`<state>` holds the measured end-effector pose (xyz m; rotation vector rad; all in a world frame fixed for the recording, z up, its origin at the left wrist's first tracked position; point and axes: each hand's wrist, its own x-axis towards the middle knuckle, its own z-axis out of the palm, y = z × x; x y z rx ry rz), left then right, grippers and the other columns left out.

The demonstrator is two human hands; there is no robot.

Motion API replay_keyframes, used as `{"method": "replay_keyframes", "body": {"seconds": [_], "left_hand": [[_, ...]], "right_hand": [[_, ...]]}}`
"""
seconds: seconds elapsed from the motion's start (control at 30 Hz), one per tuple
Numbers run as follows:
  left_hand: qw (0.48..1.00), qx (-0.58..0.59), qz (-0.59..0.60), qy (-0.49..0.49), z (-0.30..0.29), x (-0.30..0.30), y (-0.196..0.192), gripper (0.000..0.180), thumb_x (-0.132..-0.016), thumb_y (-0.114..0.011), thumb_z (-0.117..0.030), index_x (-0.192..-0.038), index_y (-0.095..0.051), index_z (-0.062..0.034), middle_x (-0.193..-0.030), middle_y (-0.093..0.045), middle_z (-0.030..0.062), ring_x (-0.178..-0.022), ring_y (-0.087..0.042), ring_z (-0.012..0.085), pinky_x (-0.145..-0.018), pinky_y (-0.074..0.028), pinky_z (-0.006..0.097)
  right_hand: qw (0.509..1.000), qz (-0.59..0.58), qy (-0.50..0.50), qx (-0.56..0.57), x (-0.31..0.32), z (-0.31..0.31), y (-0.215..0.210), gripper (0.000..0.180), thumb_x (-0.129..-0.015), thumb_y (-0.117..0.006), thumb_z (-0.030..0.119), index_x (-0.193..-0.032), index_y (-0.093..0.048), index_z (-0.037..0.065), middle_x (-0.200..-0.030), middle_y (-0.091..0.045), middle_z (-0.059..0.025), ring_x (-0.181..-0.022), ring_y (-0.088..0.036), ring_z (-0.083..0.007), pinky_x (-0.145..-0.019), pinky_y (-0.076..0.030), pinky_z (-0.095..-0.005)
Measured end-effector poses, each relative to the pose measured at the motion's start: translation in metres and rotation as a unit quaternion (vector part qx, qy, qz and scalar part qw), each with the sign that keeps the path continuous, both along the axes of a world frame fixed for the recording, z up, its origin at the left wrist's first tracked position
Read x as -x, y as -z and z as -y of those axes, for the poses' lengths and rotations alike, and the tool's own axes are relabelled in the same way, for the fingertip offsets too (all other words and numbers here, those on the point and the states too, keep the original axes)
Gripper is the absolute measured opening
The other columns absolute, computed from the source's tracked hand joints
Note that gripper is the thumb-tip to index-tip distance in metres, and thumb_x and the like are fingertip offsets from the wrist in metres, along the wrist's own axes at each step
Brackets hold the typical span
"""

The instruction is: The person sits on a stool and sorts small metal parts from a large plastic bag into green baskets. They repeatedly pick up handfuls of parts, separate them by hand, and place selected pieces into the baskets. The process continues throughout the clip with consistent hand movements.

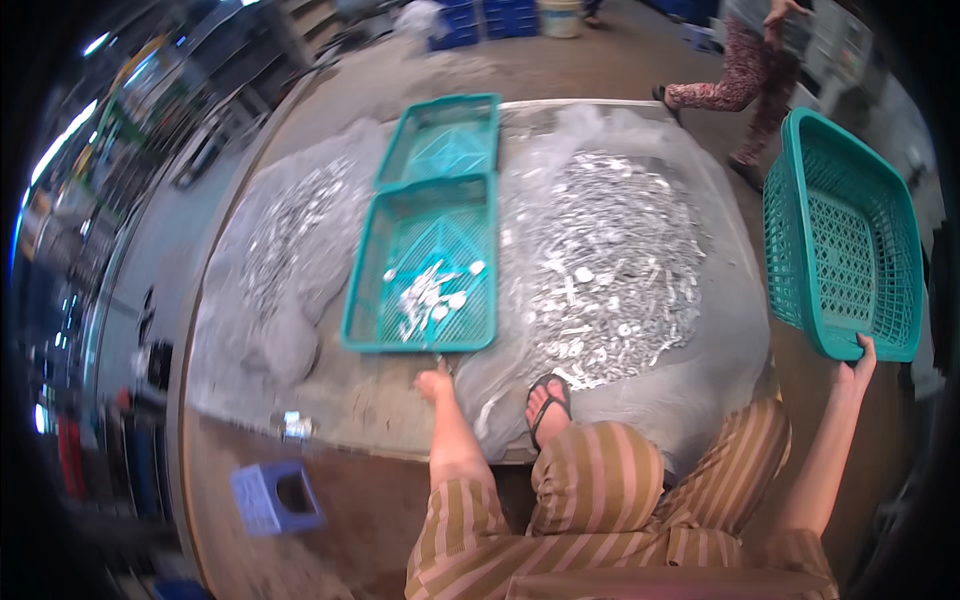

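Observation:
My right hand (853, 372) is closed on the lower rim of a teal plastic basket (815, 250), held up at the right and tilted so its lattice bottom shows. My left hand (433, 384) is curled just below the near rim of another teal basket (420, 347). Something small and dark shows at its fingertips, too blurred to name. In that basket lies a small heap of shiny metal pieces (430, 300), some with round heads. A third teal basket (440, 108) sits directly behind it. Right of them, a large pile of similar metal pieces (615, 265) spreads over a plastic sheet (735, 330).
A smaller metal pile (295, 215) lies on plastic at the left. My sandalled foot (548, 410) rests at the large pile's near edge. A blue stool (275, 497) stands at lower left. Another person's legs (735, 75) are at the far right, with blue crates (485, 20) at the back.

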<state>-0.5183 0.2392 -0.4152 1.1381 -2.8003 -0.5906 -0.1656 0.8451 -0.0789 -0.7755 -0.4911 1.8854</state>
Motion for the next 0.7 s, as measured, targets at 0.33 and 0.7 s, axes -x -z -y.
{"method": "replay_keyframes", "body": {"seconds": [0.33, 0.7], "left_hand": [[0.974, -0.174, 0.009, 0.147, -0.032, -0.008, -0.03, 0.024, -0.078, -0.051, -0.011, -0.092, -0.061, 0.0054, -0.092, -0.062, 0.0226, -0.09, -0.06, 0.0322, -0.076, -0.046, 0.046], [0.652, -0.437, 0.054, 0.617, -0.293, -0.087, -0.295, 0.036, -0.08, -0.053, -0.019, -0.107, -0.05, 0.005, -0.108, -0.051, 0.0222, -0.102, -0.051, 0.0288, -0.083, -0.044, 0.043]], "right_hand": [[0.956, 0.056, 0.287, -0.003, -0.225, 0.001, 0.015, 0.029, -0.065, -0.052, 0.003, -0.093, -0.045, 0.0, -0.088, -0.049, -0.0137, -0.078, -0.051, -0.0289, -0.075, -0.047, -0.0433], [0.85, 0.054, 0.512, 0.114, -0.365, 0.114, 0.016, 0.048, -0.06, -0.048, -0.01, -0.106, -0.04, -0.002, -0.097, -0.044, -0.0176, -0.091, -0.051, -0.0373, -0.077, -0.045, -0.0581]]}}
